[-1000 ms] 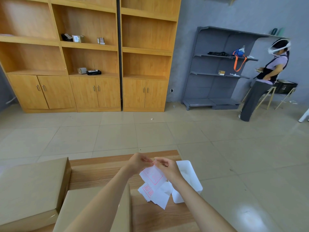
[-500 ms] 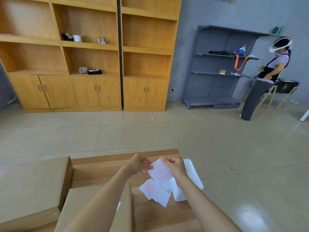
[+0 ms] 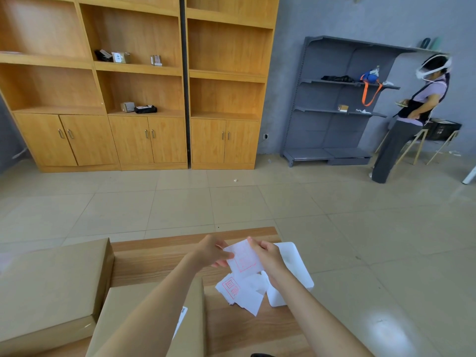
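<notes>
Lower centre of frame: your left hand (image 3: 212, 252) and right hand (image 3: 268, 256) each pinch one side edge of a small white paper slip with red print (image 3: 243, 258), held up over the wood-grain surface (image 3: 154, 261). Below it, more white red-printed slips (image 3: 238, 292) lie on the surface, touching a white rectangular tray (image 3: 296, 264) at right. Brown cardboard boxes (image 3: 51, 279) sit lower left.

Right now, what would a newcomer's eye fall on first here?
The left hand and right hand pinch a white slip with red print above the wooden table's far end. Under it lie loose slips beside a white tray, with a cardboard box to the left. Far right, another person stands by a grey shelf.
</notes>
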The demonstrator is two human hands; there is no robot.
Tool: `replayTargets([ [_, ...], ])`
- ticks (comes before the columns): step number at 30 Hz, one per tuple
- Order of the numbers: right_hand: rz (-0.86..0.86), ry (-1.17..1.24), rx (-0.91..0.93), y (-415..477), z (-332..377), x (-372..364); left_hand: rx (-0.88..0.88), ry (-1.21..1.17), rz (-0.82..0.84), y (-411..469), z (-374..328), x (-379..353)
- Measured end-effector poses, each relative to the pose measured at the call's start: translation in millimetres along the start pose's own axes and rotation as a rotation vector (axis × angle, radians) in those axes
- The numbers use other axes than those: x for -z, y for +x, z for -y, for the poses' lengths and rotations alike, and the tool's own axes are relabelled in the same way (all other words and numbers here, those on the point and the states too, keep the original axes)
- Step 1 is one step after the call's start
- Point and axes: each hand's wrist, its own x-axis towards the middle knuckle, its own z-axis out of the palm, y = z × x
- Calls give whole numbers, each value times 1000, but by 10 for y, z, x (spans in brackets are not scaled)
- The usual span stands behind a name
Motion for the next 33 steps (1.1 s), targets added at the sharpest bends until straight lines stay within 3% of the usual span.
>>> replayTargets([
  [5, 304, -201, -132, -39, -11, 101, 1, -92, -135, 21, 53, 46],
  [9, 346, -221, -144, -50, -57, 67, -30, -125, -144, 23, 42, 63],
  [20, 112, -307, -29, -34, -56, -30, 2, -298, -180, 15, 86, 25],
  [33, 33, -286, 12, -42, -80, -44, -9, -178, -48, -53, 35, 44],
])
